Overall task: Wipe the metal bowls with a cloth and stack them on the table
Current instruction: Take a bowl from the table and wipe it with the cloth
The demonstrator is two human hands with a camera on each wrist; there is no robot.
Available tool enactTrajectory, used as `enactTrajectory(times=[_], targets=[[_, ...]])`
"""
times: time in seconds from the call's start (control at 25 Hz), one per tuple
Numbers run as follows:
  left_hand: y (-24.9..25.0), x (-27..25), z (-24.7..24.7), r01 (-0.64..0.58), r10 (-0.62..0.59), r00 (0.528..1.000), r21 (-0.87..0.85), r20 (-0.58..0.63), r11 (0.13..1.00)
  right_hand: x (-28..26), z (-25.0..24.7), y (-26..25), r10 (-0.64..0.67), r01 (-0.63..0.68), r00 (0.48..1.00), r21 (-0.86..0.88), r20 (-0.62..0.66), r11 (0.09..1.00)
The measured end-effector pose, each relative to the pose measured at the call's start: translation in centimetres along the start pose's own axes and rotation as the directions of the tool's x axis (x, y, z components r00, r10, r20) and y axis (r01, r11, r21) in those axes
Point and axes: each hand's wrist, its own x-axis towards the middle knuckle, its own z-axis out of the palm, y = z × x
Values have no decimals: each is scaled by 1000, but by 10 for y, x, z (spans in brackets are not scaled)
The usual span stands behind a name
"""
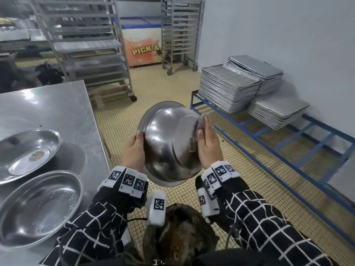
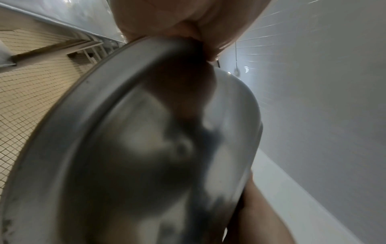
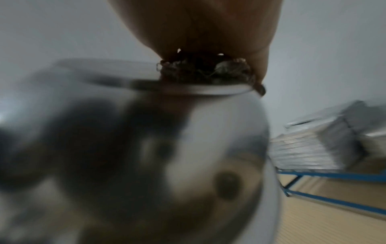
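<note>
I hold a large metal bowl (image 1: pixel 169 143) tilted in the air over the tiled floor, its underside turned toward me and to the right. My left hand (image 1: pixel 136 144) grips its rim on the left, thumb on the outside. My right hand (image 1: pixel 208 144) lies flat against the bowl's base with straight fingers, pressing a dark greyish cloth (image 1: pixel 201 120) onto it. In the right wrist view the bunched cloth (image 3: pixel 204 71) sits between palm and bowl (image 3: pixel 146 148). The left wrist view is filled by the blurred bowl (image 2: pixel 135 148). Two more metal bowls, one farther (image 1: pixel 28 154) and one nearer (image 1: pixel 38 208), rest side by side on the steel table (image 1: pixel 57 112).
The steel table stands on my left. On my right a low blue frame (image 1: pixel 288 150) runs along the wall and carries stacks of baking trays (image 1: pixel 230 87). Wheeled tray racks (image 1: pixel 86 45) and a chest freezer (image 1: pixel 142 48) stand at the back.
</note>
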Motion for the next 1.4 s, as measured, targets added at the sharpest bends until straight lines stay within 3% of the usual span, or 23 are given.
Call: enactTrajectory(times=[0.12, 0.32, 0.48, 0.6, 0.68, 0.76, 0.84, 1.04, 1.2, 1.32, 1.4], targets=[[-8, 3, -6, 38, -39, 998, -9, -47, 999, -27, 3, 16, 72, -78, 992, 58, 103, 995], [-18, 5, -5, 91, -95, 989, -40, -112, 995, -60, 42, 15, -218, 238, 967, -162, 132, 958], [-14, 1, 0, 52, -54, 995, -20, -79, 998, -38, 44, -12, -320, 342, 939, -219, 130, 914], [-10, -1, 2, 6, -6, 999, 2, -40, 1000, -11, 28, -14, -254, 250, 967, -184, -2, 951], [-8, 0, 1, -4, 4, 1000, -6, -19, 1000, -4, 12, 1, -106, 105, 993, -26, -53, 994], [-9, 1, -2, -1, 1, 1000, 18, -8, 1000, -9, -1, 21, 79, -75, 997, 150, -23, 986], [-14, 1, -5, -13, 13, 1000, 73, 6, 997, -23, -7, 34, 118, -117, 993, 120, -2, 986], [-26, -3, -1, -110, 84, 990, 246, 114, 963, -40, -7, 15, -148, 156, 984, 83, -98, 984], [-29, -7, 7, -198, 145, 974, 337, 177, 920, -37, 21, -10, -393, 406, 914, -195, 104, 893], [-23, -11, 4, -200, 158, 975, 307, 157, 931, -28, 29, -7, -318, 323, 946, -241, 58, 915], [-17, -13, 2, -219, 176, 971, 300, 162, 928, -21, 19, 0, -114, 114, 993, -70, 15, 991]])
